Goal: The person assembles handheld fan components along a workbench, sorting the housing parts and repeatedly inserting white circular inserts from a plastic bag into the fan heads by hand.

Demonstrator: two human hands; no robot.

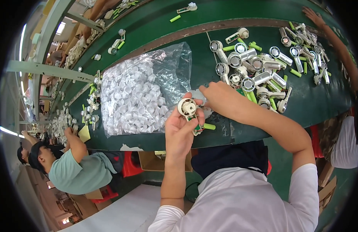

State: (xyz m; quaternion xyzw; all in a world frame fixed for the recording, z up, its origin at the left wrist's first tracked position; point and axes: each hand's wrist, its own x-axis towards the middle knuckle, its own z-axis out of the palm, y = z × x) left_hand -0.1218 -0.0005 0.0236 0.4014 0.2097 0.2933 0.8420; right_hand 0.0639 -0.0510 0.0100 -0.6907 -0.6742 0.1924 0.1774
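Note:
In my left hand (179, 133) is an opened mini handheld fan (187, 108), its cream round head up and the green circuit board bare in its handle. The fingers and thumb close around the handle. A light green battery (209, 126) lies just right of that hand; I cannot tell whether wires join it to the fan. My right hand (219, 96) is bent down to the table beyond the fan, its fingers curled beside some small whitish pieces (196, 95). What its fingertips hold is hidden.
A clear plastic bag (175, 62) full of white fan blades lies left of my hands on the green table (198, 34). Several handheld fans (248, 84) with green batteries are heaped at the right. A co-worker (78, 170) sits at the left; another person's arm (335, 42) reaches in far right.

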